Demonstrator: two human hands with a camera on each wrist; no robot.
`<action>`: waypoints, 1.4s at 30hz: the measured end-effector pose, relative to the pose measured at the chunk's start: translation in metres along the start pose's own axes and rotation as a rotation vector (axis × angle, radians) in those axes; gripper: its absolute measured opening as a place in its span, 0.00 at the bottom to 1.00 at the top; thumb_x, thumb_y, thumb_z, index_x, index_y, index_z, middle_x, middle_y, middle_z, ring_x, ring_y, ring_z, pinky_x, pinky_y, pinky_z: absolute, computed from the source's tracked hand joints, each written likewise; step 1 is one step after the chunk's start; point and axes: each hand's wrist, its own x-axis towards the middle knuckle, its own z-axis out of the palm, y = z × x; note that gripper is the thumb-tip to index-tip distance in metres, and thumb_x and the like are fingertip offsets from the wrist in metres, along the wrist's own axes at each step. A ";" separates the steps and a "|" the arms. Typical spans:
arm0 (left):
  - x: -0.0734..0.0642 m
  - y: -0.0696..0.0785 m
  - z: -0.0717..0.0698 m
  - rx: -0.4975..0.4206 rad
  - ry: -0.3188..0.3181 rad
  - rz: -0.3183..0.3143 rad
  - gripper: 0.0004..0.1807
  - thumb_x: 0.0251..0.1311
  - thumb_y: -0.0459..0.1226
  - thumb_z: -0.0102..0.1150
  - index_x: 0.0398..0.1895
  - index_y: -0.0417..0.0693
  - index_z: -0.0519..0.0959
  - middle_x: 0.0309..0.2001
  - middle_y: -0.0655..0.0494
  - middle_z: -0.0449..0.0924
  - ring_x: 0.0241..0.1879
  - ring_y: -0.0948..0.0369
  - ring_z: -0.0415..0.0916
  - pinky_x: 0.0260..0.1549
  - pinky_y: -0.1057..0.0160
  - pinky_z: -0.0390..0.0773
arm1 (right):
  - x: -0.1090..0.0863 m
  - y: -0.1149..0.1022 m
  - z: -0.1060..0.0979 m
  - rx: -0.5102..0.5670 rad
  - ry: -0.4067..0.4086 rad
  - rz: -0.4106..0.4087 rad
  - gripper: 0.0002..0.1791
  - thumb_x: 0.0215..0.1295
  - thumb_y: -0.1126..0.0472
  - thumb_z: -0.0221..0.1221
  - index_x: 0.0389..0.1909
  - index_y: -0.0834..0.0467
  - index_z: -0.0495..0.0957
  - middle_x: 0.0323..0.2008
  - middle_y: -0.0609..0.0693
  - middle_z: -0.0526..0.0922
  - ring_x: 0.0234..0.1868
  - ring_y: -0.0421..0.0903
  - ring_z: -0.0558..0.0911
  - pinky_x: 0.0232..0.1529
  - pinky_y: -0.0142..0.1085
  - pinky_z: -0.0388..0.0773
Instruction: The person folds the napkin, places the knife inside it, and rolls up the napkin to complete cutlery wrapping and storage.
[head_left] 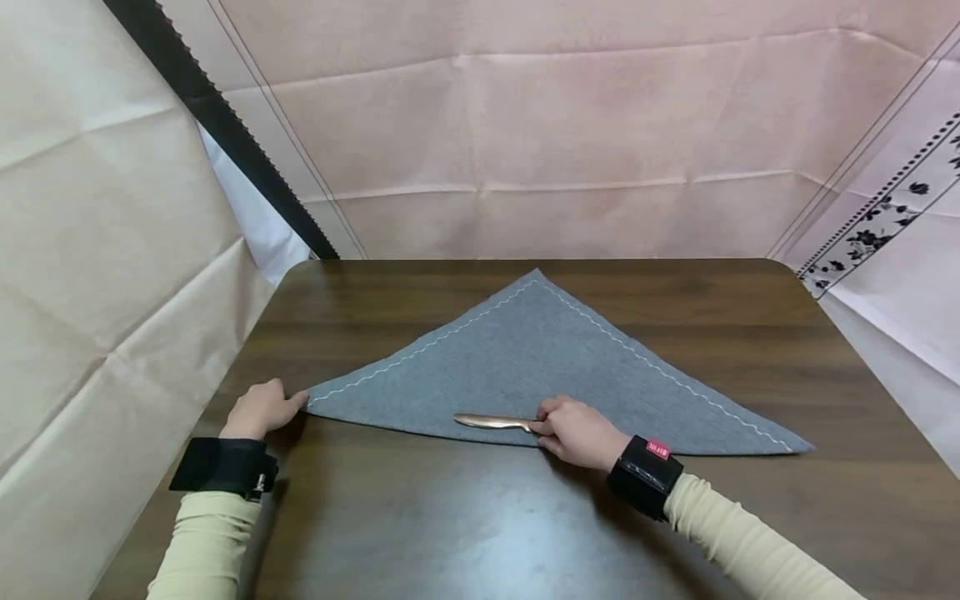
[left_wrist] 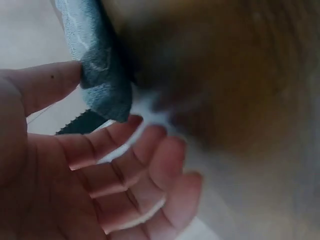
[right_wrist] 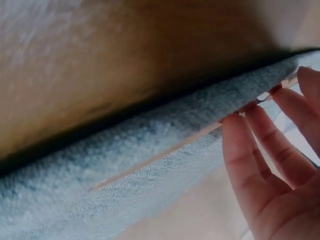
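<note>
A grey cloth (head_left: 480, 367) with wavy white stitching lies folded into a triangle on the wooden table, its long side toward me. My left hand (head_left: 262, 408) is at its left corner. The thumb touches the cloth corner (left_wrist: 107, 95) in the left wrist view, while the other fingers are loosely bent and apart from the thumb. My right hand (head_left: 579, 431) pinches the handle of a copper-coloured table knife (head_left: 487, 421) at the cloth's near edge. The knife's blade points left, lying along the cloth; the handle is mostly hidden by my fingers.
The brown wooden table (head_left: 390, 517) has rounded far corners. Pale creased sheets (head_left: 562, 125) hang behind it and at both sides, with a black band (head_left: 232, 125) at the left and a floral strip (head_left: 877, 225) at the right.
</note>
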 end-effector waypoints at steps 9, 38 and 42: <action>0.004 0.000 0.006 -0.116 0.147 0.099 0.13 0.58 0.36 0.54 0.20 0.39 0.68 0.17 0.53 0.64 0.18 0.58 0.64 0.19 0.61 0.63 | 0.012 -0.001 -0.004 0.050 -0.009 -0.012 0.04 0.54 0.66 0.62 0.31 0.61 0.84 0.26 0.46 0.76 0.28 0.39 0.73 0.29 0.31 0.72; -0.015 0.077 -0.012 -0.015 0.403 0.553 0.10 0.48 0.24 0.59 0.26 0.40 0.68 0.18 0.54 0.68 0.18 0.60 0.66 0.20 0.61 0.66 | 0.098 -0.045 -0.003 0.126 0.074 -0.152 0.04 0.58 0.65 0.59 0.29 0.59 0.83 0.26 0.47 0.80 0.28 0.39 0.75 0.31 0.31 0.72; -0.012 0.085 -0.001 -0.059 0.414 0.543 0.16 0.47 0.24 0.61 0.34 0.38 0.65 0.19 0.53 0.70 0.17 0.60 0.68 0.19 0.60 0.69 | 0.126 -0.058 0.001 0.149 0.100 -0.162 0.05 0.58 0.66 0.58 0.31 0.60 0.82 0.29 0.49 0.81 0.30 0.41 0.77 0.34 0.33 0.73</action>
